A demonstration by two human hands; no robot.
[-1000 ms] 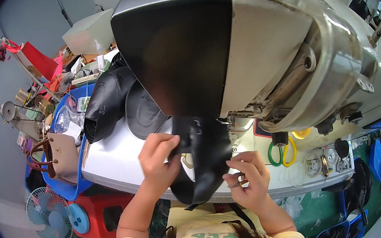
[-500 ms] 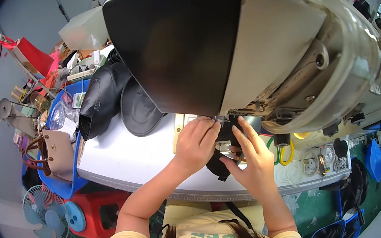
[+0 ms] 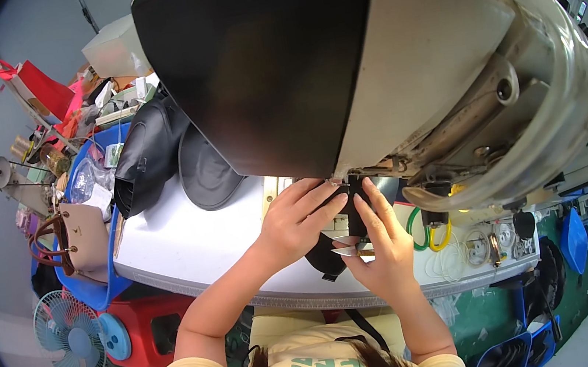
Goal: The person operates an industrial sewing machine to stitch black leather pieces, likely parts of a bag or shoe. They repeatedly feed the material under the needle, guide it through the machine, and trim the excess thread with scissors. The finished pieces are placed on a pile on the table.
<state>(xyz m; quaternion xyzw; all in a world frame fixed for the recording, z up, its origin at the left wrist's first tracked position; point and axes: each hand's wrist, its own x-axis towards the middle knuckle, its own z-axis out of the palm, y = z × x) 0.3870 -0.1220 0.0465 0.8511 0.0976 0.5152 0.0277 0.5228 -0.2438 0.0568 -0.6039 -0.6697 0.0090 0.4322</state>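
Observation:
A large sewing machine (image 3: 433,54) with a black head cover fills the upper middle and hides part of the work. Beneath its needle area lies a black piece of material (image 3: 357,212), and a black end (image 3: 325,259) hangs toward me. My left hand (image 3: 293,221) is closed, its fingertips pinching at the piece's left edge beside the needle. My right hand (image 3: 386,249) holds a pair of thread snips (image 3: 349,244) in its palm, pointed blades sticking out left. Its index and middle fingers stretch forward onto the piece's right side.
Left on the white table (image 3: 168,241) lie a black bag (image 3: 145,155) and a round black piece (image 3: 209,172). A blue bin (image 3: 96,291), a beige handbag (image 3: 86,237) and a fan (image 3: 69,335) stand farther left. Bobbins (image 3: 477,250) and coils lie right.
My left hand has shifted slightly left, its fingers flatter by the needle. The snips' blades show more clearly from my right hand. The whole view has moved a little.

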